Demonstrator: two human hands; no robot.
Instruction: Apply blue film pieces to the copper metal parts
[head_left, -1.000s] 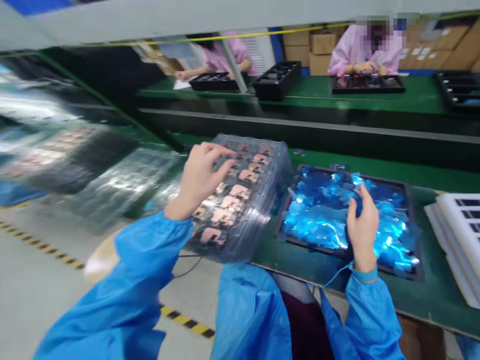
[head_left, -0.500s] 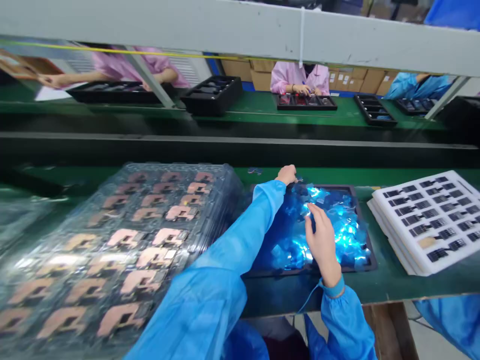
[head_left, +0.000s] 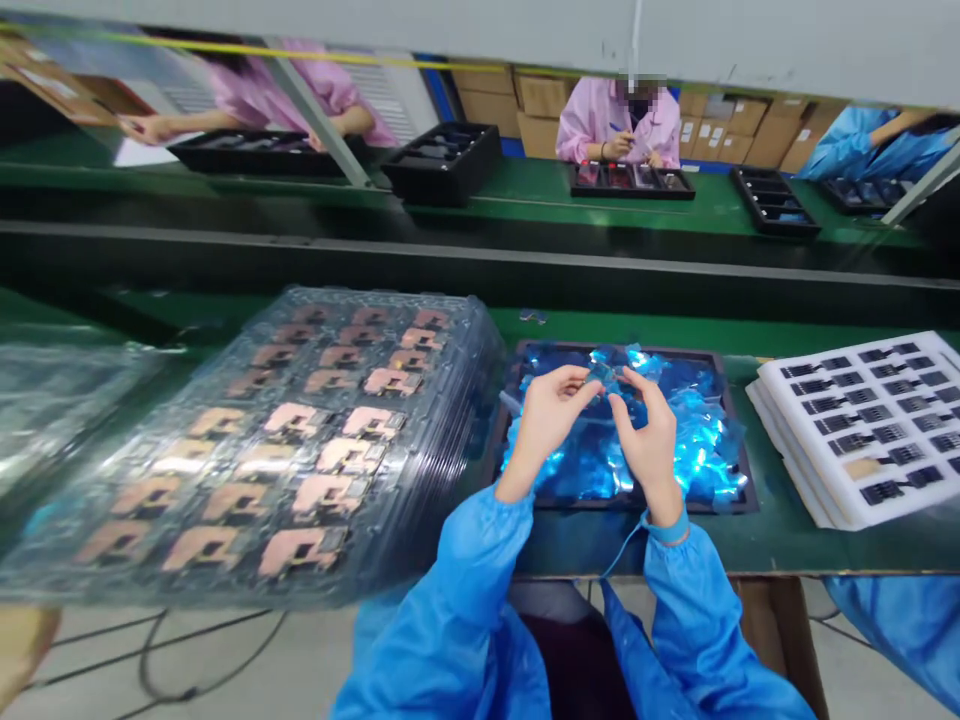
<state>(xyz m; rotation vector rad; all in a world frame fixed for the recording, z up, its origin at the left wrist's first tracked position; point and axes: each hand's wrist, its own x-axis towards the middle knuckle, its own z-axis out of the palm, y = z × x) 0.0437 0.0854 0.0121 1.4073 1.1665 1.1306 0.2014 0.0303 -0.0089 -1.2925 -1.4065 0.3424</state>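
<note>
My left hand (head_left: 546,420) is closed in a pinch above a dark tray (head_left: 750,490) heaped with shiny blue film pieces (head_left: 694,450). Between its fingertips and those of my right hand (head_left: 648,432) is a small bluish see-through piece of film (head_left: 603,376). Both hands grip it, one at either side; whether a small part lies under the film I cannot make out. A blue wrist strap (head_left: 667,530) with a thin cord circles my right wrist.
Left of the tray stands a stack of clear plastic trays (head_left: 450,400) holding copper-coloured boards. White foam trays (head_left: 832,490) with black parts lie right. A small part (head_left: 533,317) rests behind the film tray. Co-workers (head_left: 619,130) sit across the line, beyond a dark rail.
My left hand has come back from behind the film tray to meet my right hand over it. The bluish film piece is now between both hands. The camera view has shifted.
</note>
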